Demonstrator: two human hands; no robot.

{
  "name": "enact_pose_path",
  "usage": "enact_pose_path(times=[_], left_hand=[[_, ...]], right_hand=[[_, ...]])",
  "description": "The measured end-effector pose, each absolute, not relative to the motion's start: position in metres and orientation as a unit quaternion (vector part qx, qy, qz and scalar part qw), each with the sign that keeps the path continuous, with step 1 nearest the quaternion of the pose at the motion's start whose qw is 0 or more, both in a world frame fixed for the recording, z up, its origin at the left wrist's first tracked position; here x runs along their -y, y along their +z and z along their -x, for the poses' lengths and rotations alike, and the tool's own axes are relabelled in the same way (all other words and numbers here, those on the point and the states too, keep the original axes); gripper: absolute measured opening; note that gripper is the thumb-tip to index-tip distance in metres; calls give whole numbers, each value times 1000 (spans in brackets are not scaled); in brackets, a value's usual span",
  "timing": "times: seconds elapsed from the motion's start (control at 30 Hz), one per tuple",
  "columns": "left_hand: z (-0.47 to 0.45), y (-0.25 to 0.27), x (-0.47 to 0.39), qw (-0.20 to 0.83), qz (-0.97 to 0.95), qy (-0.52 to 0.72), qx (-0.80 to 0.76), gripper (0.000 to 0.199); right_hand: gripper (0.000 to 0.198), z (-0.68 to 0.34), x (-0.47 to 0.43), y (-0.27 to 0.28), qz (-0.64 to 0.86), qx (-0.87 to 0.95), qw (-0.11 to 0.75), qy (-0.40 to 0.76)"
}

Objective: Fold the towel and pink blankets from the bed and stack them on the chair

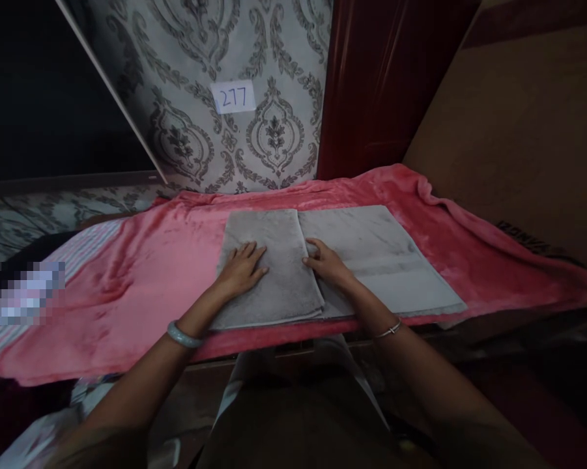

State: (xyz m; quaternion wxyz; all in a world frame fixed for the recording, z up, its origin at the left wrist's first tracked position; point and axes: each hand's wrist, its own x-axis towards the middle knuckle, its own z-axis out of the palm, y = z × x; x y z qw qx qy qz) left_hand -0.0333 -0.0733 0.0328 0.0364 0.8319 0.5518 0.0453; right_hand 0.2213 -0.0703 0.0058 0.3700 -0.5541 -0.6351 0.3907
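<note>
Pink plush blanket (pixel 171 254), gray plush mat (pixel 268 228) on top, part-folded

Mat mid-scene, left part doubled over. Left hand (pixel 242 268) flat on doubled layer, fingers spread open. Right hand (pixel 328 264) at that layer's right edge, fingers curled, thumb near forefinger; can't tell if pinching. Far side: paper sign (pixel 233 97), handwritten "277".

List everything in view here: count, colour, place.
Mat: 1, grey, centre, left part folded over
Blanket: 1, pink, under the mat
Striped cloth: 1, multicoloured, far left
Wall: 1, grey patterned, back
Paper: 1, white, marked 277, on wall
Screen: 1, black, upper left
Panel: 1, dark red, beside wall
Board: 1, brown, right side
Bangle: 1, grey, left wrist
Bracelet: 1, silver, right wrist
Clothing: count unclear, dark, bottom
Left hand: 1, bare, on folded part
Right hand: 1, bare, at folded edge
</note>
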Motion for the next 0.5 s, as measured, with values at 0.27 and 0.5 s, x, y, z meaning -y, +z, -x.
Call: enact_pose_path(times=[0.27, 0.5], left_hand=[[26, 36, 81, 16, -830, 21, -557, 63], [28, 29, 86, -1, -836, 20, -548, 64]], right_hand=[[73, -217, 74, -6, 500, 666, 421, 358], [80, -219, 74, -14, 506, 674, 387, 376]])
